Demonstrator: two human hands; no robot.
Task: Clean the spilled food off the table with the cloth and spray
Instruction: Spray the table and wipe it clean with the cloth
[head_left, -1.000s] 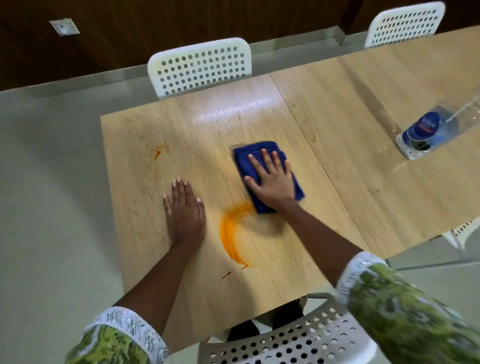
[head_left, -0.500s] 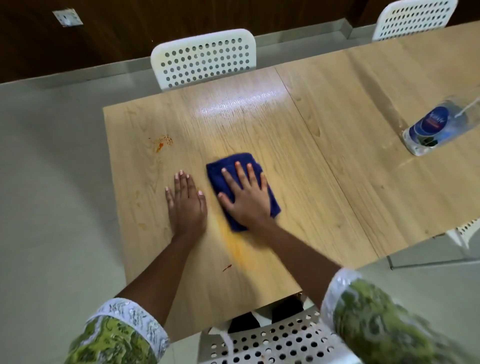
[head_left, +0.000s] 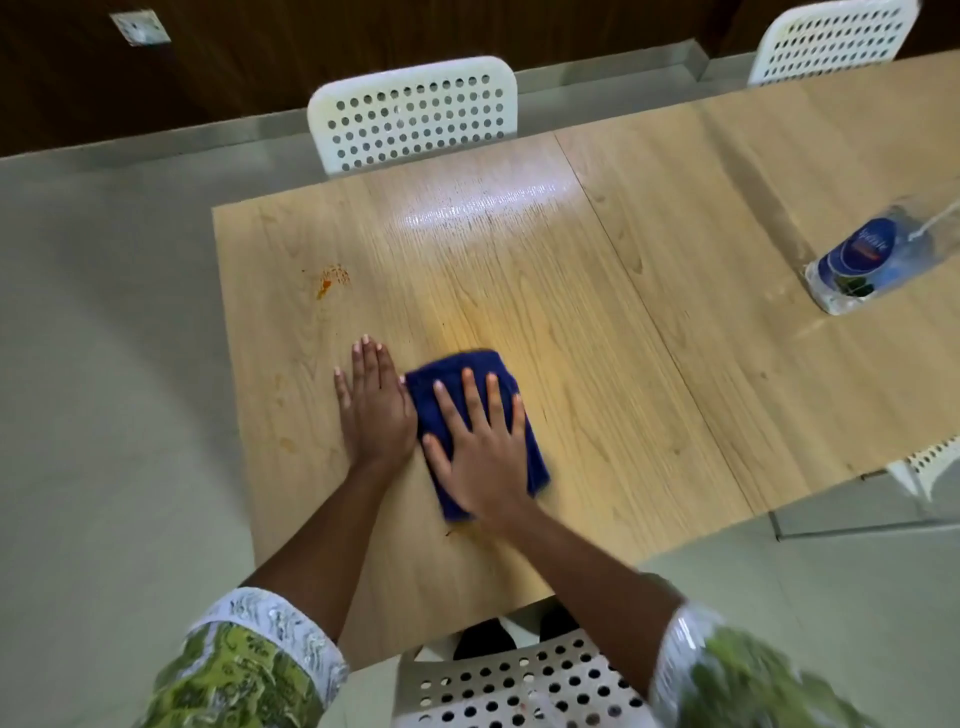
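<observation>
While our flat right hand (head_left: 485, 452) presses the cloth (head_left: 467, 415) to scrub, flat left hand (head_left: 375, 402) braces on the table (head_left: 597, 364)

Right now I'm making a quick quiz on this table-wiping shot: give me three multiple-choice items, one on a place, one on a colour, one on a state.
1. Where is the orange food spot that is not yet wiped?
A. beside the bottle
B. on the table's far left part, beyond the left hand
C. on the chair seat

2. What colour is the cloth?
A. dark blue
B. white
C. red

3. How does the right hand lie?
A. curled in a fist
B. lifted off the table
C. flat, fingers spread, pressing the cloth

Answers: 1 B, the orange food spot lies past the left hand, far from the bottle. 2 A, the cloth is dark blue. 3 C, the right hand lies spread on it.
</observation>
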